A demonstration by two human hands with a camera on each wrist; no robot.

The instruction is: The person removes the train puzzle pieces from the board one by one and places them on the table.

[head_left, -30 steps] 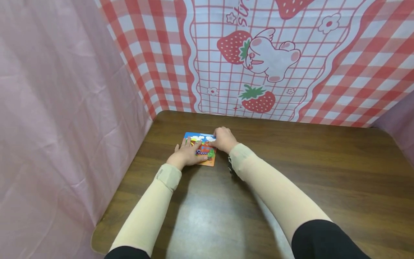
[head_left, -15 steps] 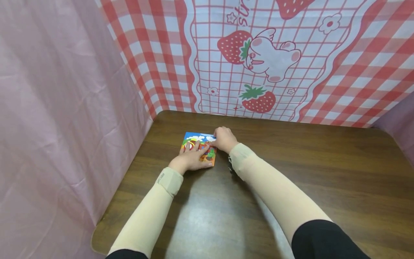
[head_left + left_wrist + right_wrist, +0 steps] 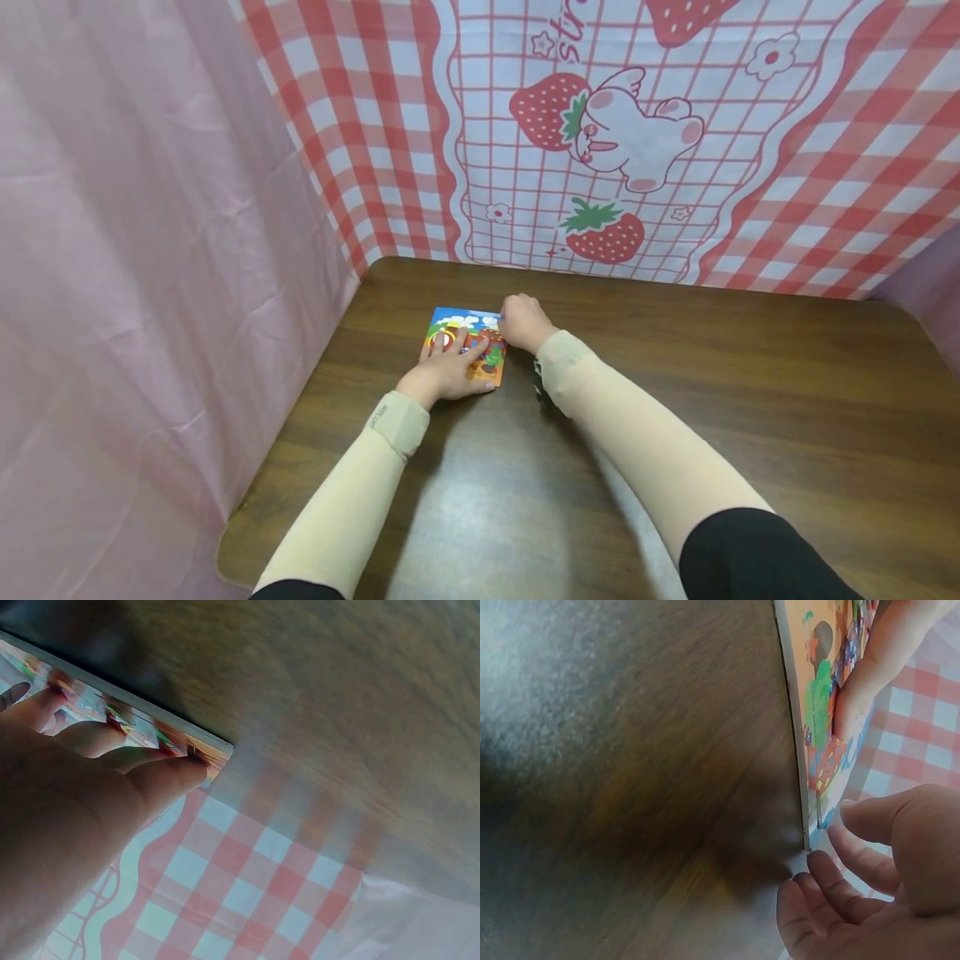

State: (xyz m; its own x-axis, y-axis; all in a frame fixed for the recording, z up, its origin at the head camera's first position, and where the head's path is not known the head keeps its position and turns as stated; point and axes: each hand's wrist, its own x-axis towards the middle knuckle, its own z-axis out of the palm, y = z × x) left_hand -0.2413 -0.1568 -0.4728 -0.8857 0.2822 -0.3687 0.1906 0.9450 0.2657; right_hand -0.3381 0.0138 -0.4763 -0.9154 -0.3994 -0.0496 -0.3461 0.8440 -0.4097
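Observation:
A thin, square picture puzzle (image 3: 453,319) lies flat on the table, printed with blue sky, white clouds, a red vehicle-like shape and a green cactus. My left hand (image 3: 444,375) rests on its lower part with fingers spread; in the left wrist view its fingertips touch the printed face. At the far right corner my right hand (image 3: 525,323) curls in, thumb and fingers around the corner. The right wrist view shows the right thumb (image 3: 866,817) over the corner and a seam near the edge of the puzzle (image 3: 821,712). Part of the picture is hidden under my left hand.
The brown wooden table (image 3: 712,375) extends far to the right, with a rounded corner at the left. A red-and-white checked strawberry cloth (image 3: 600,142) hangs along its back edge. A pink curtain (image 3: 165,250) hangs at the left side.
My left hand has slid down and to the right over the puzzle, uncovering a round yellow-and-red shape on its left side. My right hand stays at the far right corner.

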